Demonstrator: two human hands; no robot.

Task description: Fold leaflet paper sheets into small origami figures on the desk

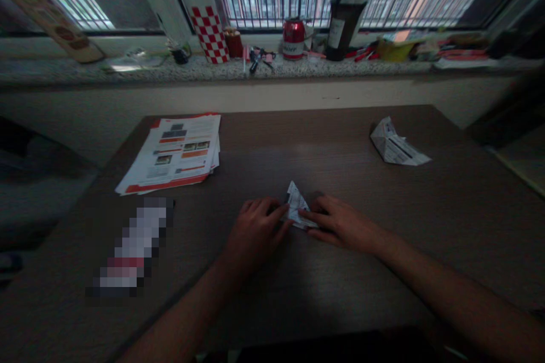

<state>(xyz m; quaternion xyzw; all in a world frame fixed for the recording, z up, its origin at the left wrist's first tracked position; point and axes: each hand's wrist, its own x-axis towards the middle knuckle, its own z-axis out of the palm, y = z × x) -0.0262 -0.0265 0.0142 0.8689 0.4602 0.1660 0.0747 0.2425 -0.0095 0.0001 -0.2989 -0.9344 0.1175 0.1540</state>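
A small folded piece of printed paper (296,203), roughly triangular, lies on the brown table with its point facing away from me. My left hand (255,227) grips its left edge, thumb and forefinger at the paper and the other fingers curled. From the right, my right hand (340,222) presses on the paper's lower right part, with the forefinger across its face and the thumb at the lower edge. Toward the far right of the table stands a folded paper boat (395,146) made of similar printed paper.
A stack of printed sheets (179,150) lies at the table's far left. Nearer me is a pixelated, phone-shaped object (131,247). Along the windowsill (170,72) stand a checkered bottle (209,31), a red can (293,39), a dark cup (342,28) and small clutter.
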